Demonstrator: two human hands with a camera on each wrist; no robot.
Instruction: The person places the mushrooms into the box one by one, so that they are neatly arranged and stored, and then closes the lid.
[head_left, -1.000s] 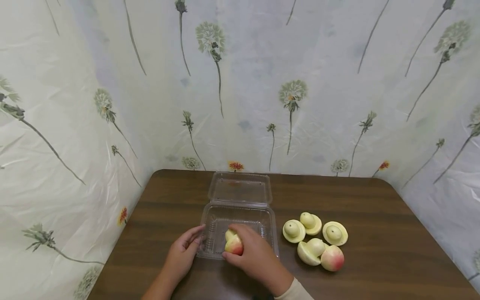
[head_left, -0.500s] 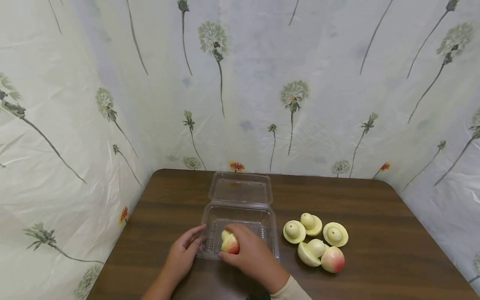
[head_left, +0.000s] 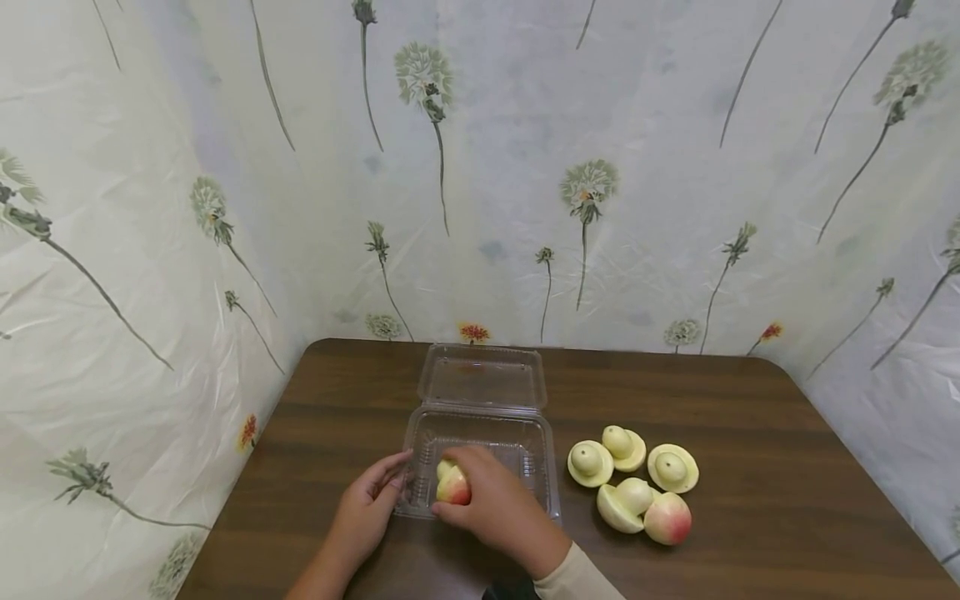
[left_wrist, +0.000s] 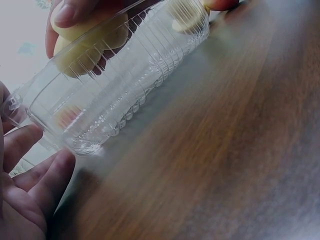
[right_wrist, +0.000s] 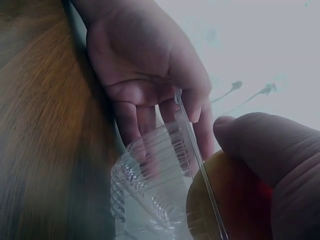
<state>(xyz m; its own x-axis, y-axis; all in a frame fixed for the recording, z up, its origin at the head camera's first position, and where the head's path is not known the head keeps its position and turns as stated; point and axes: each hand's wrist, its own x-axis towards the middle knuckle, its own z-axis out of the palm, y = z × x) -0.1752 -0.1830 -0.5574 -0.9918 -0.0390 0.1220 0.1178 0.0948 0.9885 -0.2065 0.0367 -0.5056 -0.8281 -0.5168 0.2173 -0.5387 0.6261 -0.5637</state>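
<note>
A clear plastic clamshell container (head_left: pixel 480 425) lies on the table with its lid folded back, away from me. At its left side my left hand (head_left: pixel 363 508) grips the rim, with the thumb at the edge and the other fingers along the outside wall (right_wrist: pixel 167 145). My right hand (head_left: pixel 498 500) holds a pale yellow, red-blushed peach-like piece (head_left: pixel 453 483) over the container's left front part. In the left wrist view the rounded yellow side (left_wrist: pixel 77 55) of that piece shows behind the clear wall. Part of the piece is covered by my right fingers.
Several similar peach-like pieces, pale ones with rounded knobs (head_left: pixel 590 463) and one blushed red (head_left: pixel 667 518), sit in a cluster right of the container. The brown wooden table (head_left: pixel 750 433) meets a flower-patterned sheet (head_left: pixel 495 167) at the back and sides.
My right hand has shifted slightly left with the peach-like piece, over the container. The left hand stays at the container's left rim, and the cluster on the right is unmoved.
</note>
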